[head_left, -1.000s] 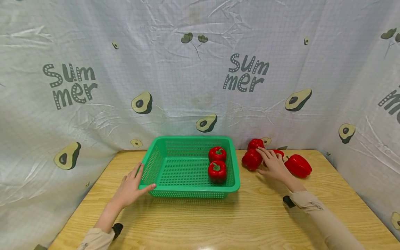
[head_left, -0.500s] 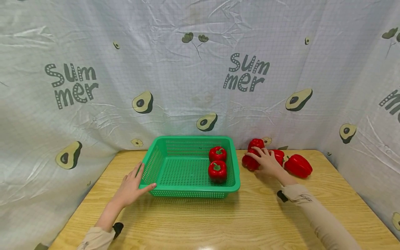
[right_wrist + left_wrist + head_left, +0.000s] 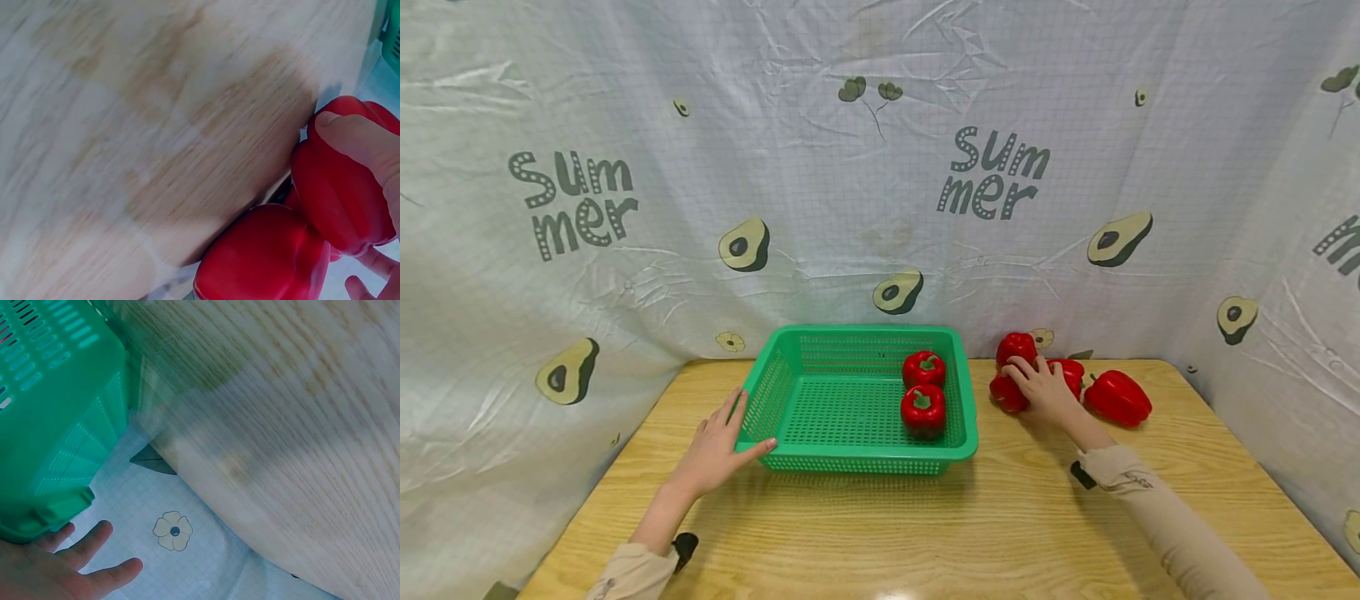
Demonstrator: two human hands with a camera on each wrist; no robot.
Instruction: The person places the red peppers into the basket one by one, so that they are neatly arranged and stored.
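My right hand grips a red bell pepper on the table, right of the green basket. In the right wrist view the thumb presses one side of this pepper, with fingers at its far side. Another red pepper stands just behind it, a third is partly hidden by the hand, and one lies farther right. Two red peppers stand upright inside the basket's right end. My left hand rests at the basket's front left corner, fingers extended along its side, thumb over the front rim.
The wooden table spreads in front of the basket. A pale curtain printed with avocados hangs right behind the table's back edge and along both sides. In the right wrist view another pepper sits close beside the gripped one.
My right hand has moved left and closed round the front pepper, which has shifted slightly right. More of the pepper behind the hand now shows. The left hand and basket stay put.
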